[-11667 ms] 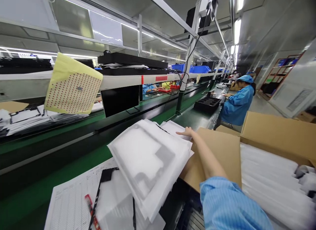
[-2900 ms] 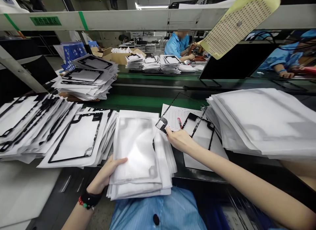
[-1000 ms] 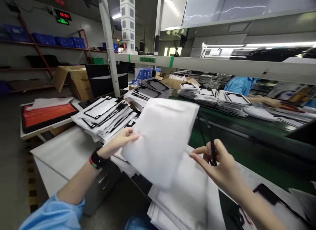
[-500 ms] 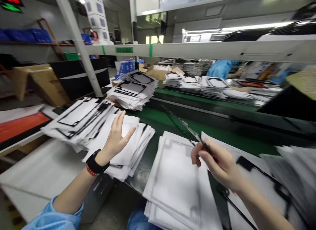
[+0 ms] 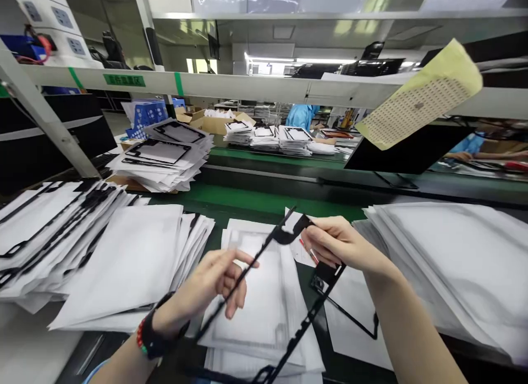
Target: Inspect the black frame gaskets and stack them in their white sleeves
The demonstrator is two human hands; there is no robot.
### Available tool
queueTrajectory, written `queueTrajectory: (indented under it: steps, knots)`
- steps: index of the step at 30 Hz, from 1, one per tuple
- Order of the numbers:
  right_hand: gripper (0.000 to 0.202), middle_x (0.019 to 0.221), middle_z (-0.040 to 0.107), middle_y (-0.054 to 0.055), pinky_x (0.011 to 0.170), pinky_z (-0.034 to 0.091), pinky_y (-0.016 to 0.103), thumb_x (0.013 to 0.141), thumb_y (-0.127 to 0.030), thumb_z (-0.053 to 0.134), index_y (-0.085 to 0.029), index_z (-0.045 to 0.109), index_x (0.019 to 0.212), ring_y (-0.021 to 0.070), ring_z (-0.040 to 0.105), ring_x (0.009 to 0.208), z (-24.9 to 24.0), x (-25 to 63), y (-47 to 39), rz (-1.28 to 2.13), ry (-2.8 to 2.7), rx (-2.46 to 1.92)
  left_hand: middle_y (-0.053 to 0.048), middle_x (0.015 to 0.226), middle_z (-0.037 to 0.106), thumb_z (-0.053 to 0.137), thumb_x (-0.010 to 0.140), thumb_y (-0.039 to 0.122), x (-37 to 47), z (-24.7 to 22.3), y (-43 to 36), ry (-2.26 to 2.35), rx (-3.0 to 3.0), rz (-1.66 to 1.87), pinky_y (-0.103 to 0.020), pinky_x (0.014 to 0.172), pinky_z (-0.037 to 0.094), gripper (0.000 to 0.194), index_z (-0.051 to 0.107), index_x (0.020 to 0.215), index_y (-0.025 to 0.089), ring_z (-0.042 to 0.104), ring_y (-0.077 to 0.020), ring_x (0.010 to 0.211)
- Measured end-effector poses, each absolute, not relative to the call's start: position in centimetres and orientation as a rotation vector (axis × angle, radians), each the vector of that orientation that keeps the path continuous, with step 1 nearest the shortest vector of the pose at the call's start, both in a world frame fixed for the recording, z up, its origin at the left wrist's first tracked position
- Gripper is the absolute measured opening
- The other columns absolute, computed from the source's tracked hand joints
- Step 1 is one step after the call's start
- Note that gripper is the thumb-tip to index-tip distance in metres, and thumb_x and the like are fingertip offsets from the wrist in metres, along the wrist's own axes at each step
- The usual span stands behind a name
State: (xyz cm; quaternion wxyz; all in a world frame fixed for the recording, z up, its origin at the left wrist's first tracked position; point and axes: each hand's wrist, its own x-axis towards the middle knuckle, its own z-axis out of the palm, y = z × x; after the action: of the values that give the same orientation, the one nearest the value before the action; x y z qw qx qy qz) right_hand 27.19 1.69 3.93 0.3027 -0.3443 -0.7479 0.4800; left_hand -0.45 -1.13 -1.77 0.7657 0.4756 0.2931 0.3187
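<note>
My right hand [image 5: 344,243] pinches a thin black frame [image 5: 304,322] at its upper corner. The frame slants in the air above a pile of white sheets [image 5: 259,329], its lower end near the bottom of the view. My left hand [image 5: 218,279] is beside the frame's left strip, index finger stretched out and the other fingers loosely curled. That strip passes across its fingers; whether they touch is unclear. Under my right forearm, another black frame piece [image 5: 357,323] lies on a white sheet [image 5: 346,345].
White sheets with black frames are piled at left [image 5: 45,224], and a white stack [image 5: 132,246] stands beside them. A tall white stack [image 5: 454,263] is at right. Behind are a green bench strip [image 5: 243,199], a dark panel [image 5: 412,147], a yellow sheet [image 5: 421,98] and a co-worker's blue sleeve [image 5: 301,117].
My left hand has come from over the left stack to the black frame. The frame in my right hand has turned from edge-on to show its outline. The view has swung right.
</note>
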Motion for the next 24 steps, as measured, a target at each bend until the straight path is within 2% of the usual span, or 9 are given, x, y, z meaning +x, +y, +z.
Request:
queueTrajectory:
  steps: [3, 5, 7, 9, 12, 14, 16, 18, 24]
  knots:
    - [0.043, 0.042, 0.039, -0.006, 0.040, 0.031, 0.017, 0.102, -0.048, 0.048, -0.013, 0.056, 0.077, 0.0061, 0.036, 0.036, 4.1, 27.2, 1.1, 1.415, -2.080, -0.947, -0.007, 0.067, 0.067, 0.059, 0.081, 0.070, -0.1, -0.8, -2.2, 0.639, 1.044, 0.620, -0.018, 0.048, 0.046, 0.066, 0.060, 0.118, 0.015, 0.061, -0.0134, 0.048]
    - [0.039, 0.045, 0.048, -0.003, 0.042, 0.036, 0.017, 0.102, -0.043, 0.050, -0.013, 0.061, 0.080, 0.0076, 0.045, 0.040, 4.4, 27.1, 0.5, 1.373, -2.108, -0.972, 0.002, 0.054, 0.054, 0.060, 0.085, 0.063, 0.6, -0.2, -3.2, 0.633, 1.095, 0.651, -0.014, 0.043, 0.036, 0.061, 0.056, 0.126, 0.018, 0.043, -0.0049, 0.038]
    - [0.031, 0.059, 0.062, 0.002, 0.051, 0.045, 0.018, 0.098, -0.039, 0.058, -0.013, 0.066, 0.082, 0.0109, 0.058, 0.053, 4.4, 27.3, -0.1, 1.183, -2.049, -0.994, 0.009, 0.048, 0.031, 0.061, 0.087, 0.059, 1.5, -0.1, -4.2, 0.638, 1.086, 0.787, -0.012, 0.037, 0.021, 0.054, 0.057, 0.122, 0.018, 0.018, -0.0014, 0.037]
    - [0.025, 0.072, 0.069, 0.005, 0.059, 0.053, 0.021, 0.093, -0.039, 0.067, -0.016, 0.068, 0.085, 0.0155, 0.066, 0.064, 3.8, 27.7, -0.8, 0.948, -1.891, -0.996, 0.009, 0.051, 0.023, 0.056, 0.090, 0.059, 2.3, -0.6, -4.9, 0.649, 1.073, 0.961, -0.012, 0.035, 0.014, 0.047, 0.061, 0.110, 0.017, 0.011, -0.0023, 0.041]
    - [0.016, 0.078, 0.070, 0.005, 0.060, 0.059, 0.027, 0.094, -0.036, 0.067, -0.020, 0.068, 0.095, 0.0187, 0.069, 0.065, 2.5, 28.2, -1.3, 0.743, -1.614, -0.912, 0.006, 0.051, 0.030, 0.047, 0.099, 0.043, 3.0, -1.7, -4.5, 0.715, 1.370, 1.341, -0.014, 0.037, 0.021, 0.030, 0.063, 0.106, 0.018, 0.023, -0.0039, 0.040]
    - [0.010, 0.083, 0.070, 0.005, 0.060, 0.061, 0.030, 0.099, -0.028, 0.060, -0.021, 0.066, 0.101, 0.0194, 0.070, 0.066, 2.1, 28.1, -1.4, 0.641, -1.511, -0.765, 0.002, 0.057, 0.048, 0.043, 0.101, 0.026, 3.3, -1.8, -3.5, 0.662, 1.764, 1.611, -0.015, 0.045, 0.035, 0.026, 0.060, 0.119, 0.019, 0.041, -0.0061, 0.046]
    - [0.008, 0.083, 0.069, 0.004, 0.061, 0.061, 0.031, 0.099, -0.019, 0.057, -0.020, 0.065, 0.101, 0.0206, 0.071, 0.071, 2.2, 27.6, -1.3, 0.515, -1.490, -0.570, -0.005, 0.078, 0.065, 0.040, 0.100, 0.019, 3.5, -1.2, -2.4, 0.564, 2.059, 1.733, -0.020, 0.059, 0.048, 0.034, 0.053, 0.132, 0.018, 0.057, -0.0096, 0.062]
    - [0.007, 0.081, 0.067, 0.004, 0.061, 0.060, 0.032, 0.099, -0.016, 0.057, -0.018, 0.064, 0.100, 0.0214, 0.070, 0.074, 2.5, 27.0, -1.2, 0.423, -1.511, -0.413, -0.011, 0.094, 0.068, 0.040, 0.100, 0.025, 3.7, -0.1, -1.7, 0.555, 2.142, 1.730, -0.025, 0.069, 0.053, 0.036, 0.052, 0.132, 0.015, 0.063, -0.0135, 0.074]
    - [0.009, 0.090, 0.070, 0.008, 0.056, 0.059, 0.030, 0.099, -0.018, 0.057, -0.018, 0.061, 0.107, 0.0207, 0.069, 0.074, 0.9, 26.2, -2.0, 0.503, -1.581, -0.318, -0.010, 0.079, 0.068, 0.042, 0.097, 0.049, 3.8, 2.4, -2.4, 0.724, 2.226, 1.764, -0.028, 0.067, 0.055, 0.047, 0.062, 0.118, 0.012, 0.065, -0.0178, 0.070]
